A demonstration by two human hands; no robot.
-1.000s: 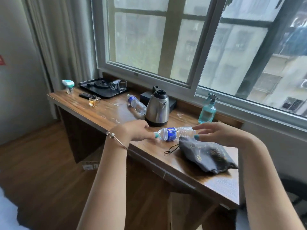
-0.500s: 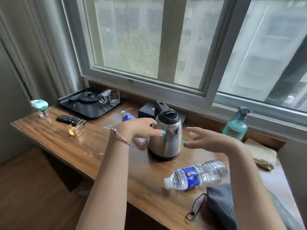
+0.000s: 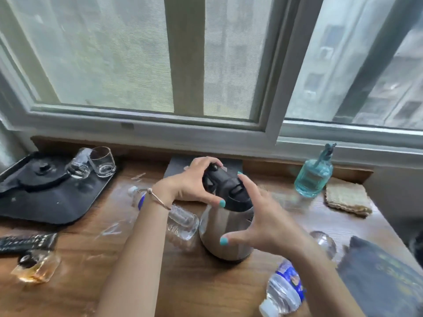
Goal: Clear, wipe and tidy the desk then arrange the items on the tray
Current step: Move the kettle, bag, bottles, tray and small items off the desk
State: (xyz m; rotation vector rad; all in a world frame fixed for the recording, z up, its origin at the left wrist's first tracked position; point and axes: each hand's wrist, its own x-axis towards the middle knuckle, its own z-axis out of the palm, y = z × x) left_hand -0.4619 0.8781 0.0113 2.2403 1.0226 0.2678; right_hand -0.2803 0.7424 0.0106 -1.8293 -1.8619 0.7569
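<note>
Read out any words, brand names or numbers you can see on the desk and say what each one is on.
None is legible.
Near water bottle: blue label print blurred.
Far water bottle: label mostly hidden behind the left hand's wrist.
Remote: button markings too small.
Dark pouch: yellowish print blurred.

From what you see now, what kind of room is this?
Probably a hotel room: a desk under a window, with an electric kettle, two glasses on a black tray, and bottled water.

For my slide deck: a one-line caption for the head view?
Left hand grips the kettle handle, right hand open beside it.
</note>
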